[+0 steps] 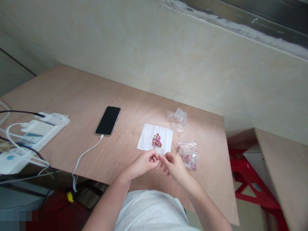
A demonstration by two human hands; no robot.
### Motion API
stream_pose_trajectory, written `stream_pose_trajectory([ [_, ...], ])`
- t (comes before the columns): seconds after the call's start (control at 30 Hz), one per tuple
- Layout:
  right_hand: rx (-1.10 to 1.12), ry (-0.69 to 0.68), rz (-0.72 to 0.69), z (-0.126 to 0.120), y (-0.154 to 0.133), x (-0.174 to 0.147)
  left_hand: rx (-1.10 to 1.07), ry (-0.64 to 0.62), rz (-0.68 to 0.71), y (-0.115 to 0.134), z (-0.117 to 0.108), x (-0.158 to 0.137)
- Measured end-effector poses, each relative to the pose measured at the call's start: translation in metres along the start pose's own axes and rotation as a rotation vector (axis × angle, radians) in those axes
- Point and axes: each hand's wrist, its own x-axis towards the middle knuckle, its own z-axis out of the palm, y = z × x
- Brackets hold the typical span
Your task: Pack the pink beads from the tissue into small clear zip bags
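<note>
My left hand [149, 160] and my right hand [172, 163] meet just in front of a white paper sheet [144, 141], fingertips pinched close together. Between them shows a thin, clear sliver that looks like a small plastic bag; the fingers mostly hide it. On the sheet lies a small pile of pink and gold-brown beads [157, 140]. Right of my right hand are clear zip bags [191, 154] with pink pieces inside. Farther back rests a bunch of clear plastic bags [178, 118] with no beads visible in them.
A black phone [108, 120] lies on the wooden table [130, 106], plugged into a white charging cable [83, 155]. At the left is a white power strip [36, 134] with several cords. A red stool [250, 179] stands beyond the table's right edge, and a wall runs behind.
</note>
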Motion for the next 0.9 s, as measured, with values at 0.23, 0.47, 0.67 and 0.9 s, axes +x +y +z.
stream_pose_trajectory([
  [0.23, 0.107, -0.153, 0.122, -0.003, -0.008, 0.001, 0.052, -0.059, -0.096, -0.009, 0.001, -0.002],
  [0.47, 0.141, -0.176, 0.114, -0.007, -0.008, 0.004, -0.109, -0.13, -0.119, -0.005, -0.007, -0.003],
  [0.67, -0.157, 0.002, -0.025, -0.005, -0.016, 0.004, -0.063, -0.026, -0.129, -0.001, 0.0, -0.001],
  [0.9, -0.368, 0.178, -0.074, -0.005, -0.012, 0.005, 0.068, 0.188, -0.091, -0.007, -0.001, 0.003],
])
